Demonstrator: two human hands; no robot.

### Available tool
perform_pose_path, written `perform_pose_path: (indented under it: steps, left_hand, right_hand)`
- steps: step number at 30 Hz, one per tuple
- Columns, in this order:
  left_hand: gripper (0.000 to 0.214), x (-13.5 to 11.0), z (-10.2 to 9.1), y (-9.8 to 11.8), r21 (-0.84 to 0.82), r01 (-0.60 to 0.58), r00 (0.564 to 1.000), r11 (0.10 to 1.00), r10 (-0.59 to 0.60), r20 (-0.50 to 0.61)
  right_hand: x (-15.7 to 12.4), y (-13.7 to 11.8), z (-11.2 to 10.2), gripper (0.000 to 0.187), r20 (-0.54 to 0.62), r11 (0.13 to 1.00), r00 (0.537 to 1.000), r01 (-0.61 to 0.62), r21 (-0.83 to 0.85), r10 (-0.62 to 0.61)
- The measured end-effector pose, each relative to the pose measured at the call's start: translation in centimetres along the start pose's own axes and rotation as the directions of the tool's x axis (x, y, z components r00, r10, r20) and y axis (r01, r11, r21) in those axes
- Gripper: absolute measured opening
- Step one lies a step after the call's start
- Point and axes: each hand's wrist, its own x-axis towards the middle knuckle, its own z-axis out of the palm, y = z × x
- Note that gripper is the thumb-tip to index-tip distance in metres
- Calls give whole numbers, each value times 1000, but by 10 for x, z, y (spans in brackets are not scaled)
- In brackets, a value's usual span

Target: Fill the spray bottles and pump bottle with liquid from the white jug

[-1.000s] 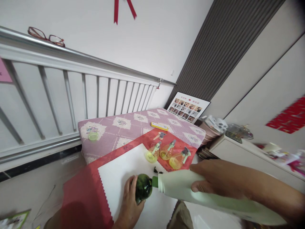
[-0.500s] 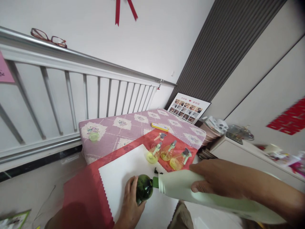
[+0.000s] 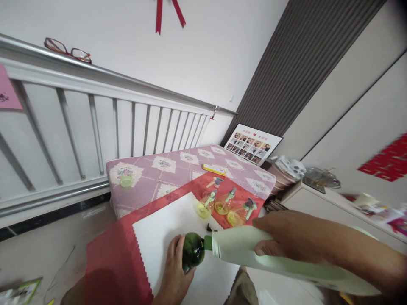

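Observation:
My left hand [image 3: 174,271] is wrapped round a round dark green bottle [image 3: 193,250], low over a white sheet. My right hand [image 3: 278,233] grips a large pale green bottle [image 3: 233,245] from above. That big bottle lies tilted nearly level, its threaded mouth up against the green neck of the small bottle. Whether liquid runs between them I cannot make out. Just beyond the mouth lies a small black piece [image 3: 210,228], perhaps a spray nozzle. Clear spray bottles with yellow liquid, among them one spray bottle [image 3: 204,208], stand farther back.
A red cloth [image 3: 114,250] lies under the white sheet [image 3: 159,224], over a purple patterned tablecloth [image 3: 143,190]. On the table are a pale green cap [image 3: 126,181] and a yellow box [image 3: 213,170]. A white radiator [image 3: 124,127] runs behind, with glasses [image 3: 68,51] on top.
The view has shifted very slightly. Both hands and the two bottles they hold stay in the same position to each other.

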Motion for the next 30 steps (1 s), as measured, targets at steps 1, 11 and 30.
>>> perform_pose_path:
  steps: [1,11,30]
  left_hand:
    - [79,0,0,0,-3,-1,1000,1000,1,1]
    - [80,0,1,-1,3,8,1000,1000,-8,6]
    - [81,0,-1,3,-48,33,999,998,-32,17]
  right_hand:
    - [0,0,0,32,2,1000,1000,-5,2,5]
    - [6,1,0,32,-18,1000,1000,-5,-28,5]
    - [4,-10,-8,34,-7,996,1000,-12,-83,12]
